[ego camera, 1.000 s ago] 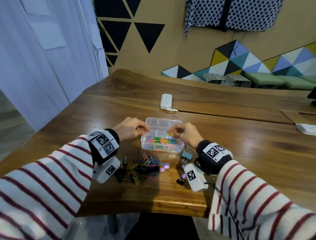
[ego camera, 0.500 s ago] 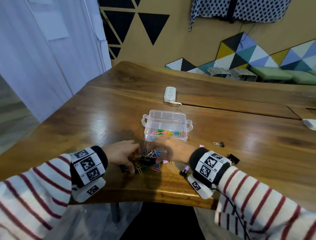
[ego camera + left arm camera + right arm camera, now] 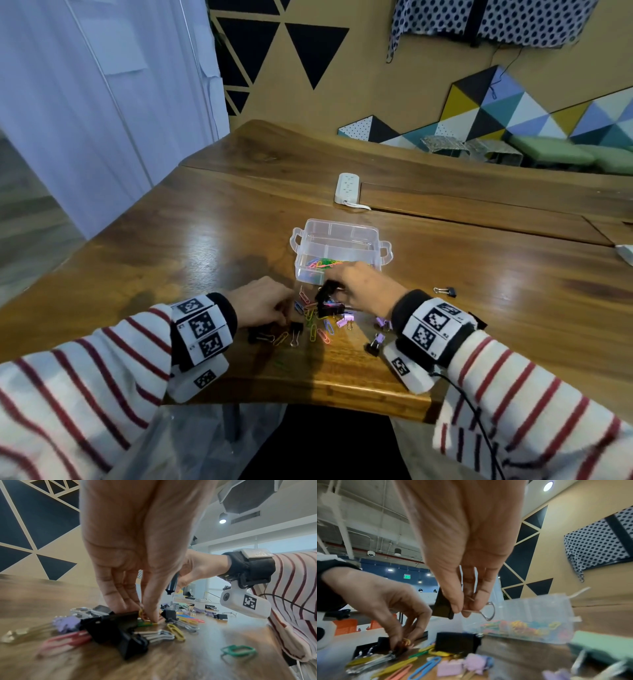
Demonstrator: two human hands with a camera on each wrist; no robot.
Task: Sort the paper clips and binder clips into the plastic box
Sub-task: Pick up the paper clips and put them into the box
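Note:
A clear plastic box (image 3: 337, 236) with coloured paper clips in its near compartment stands mid-table. A heap of paper clips and binder clips (image 3: 317, 322) lies in front of it. My right hand (image 3: 359, 286) pinches a black binder clip (image 3: 442, 605) by its wire handle, lifted above the heap near the box's front wall (image 3: 530, 615). My left hand (image 3: 263, 303) is down on the heap, its fingertips (image 3: 152, 616) pinching a yellow paper clip (image 3: 141, 613) beside a black binder clip (image 3: 116, 626).
A white power strip (image 3: 347, 188) lies beyond the box. A stray black binder clip (image 3: 445, 292) sits to the right, purple ones (image 3: 380, 322) near my right wrist. The table's front edge (image 3: 308, 401) is close below the heap. A green paper clip (image 3: 238, 650) lies apart.
Both hands came back from the box to the heap. The right hand has since picked up a black binder clip and raised it toward the box; the left stays on the heap.

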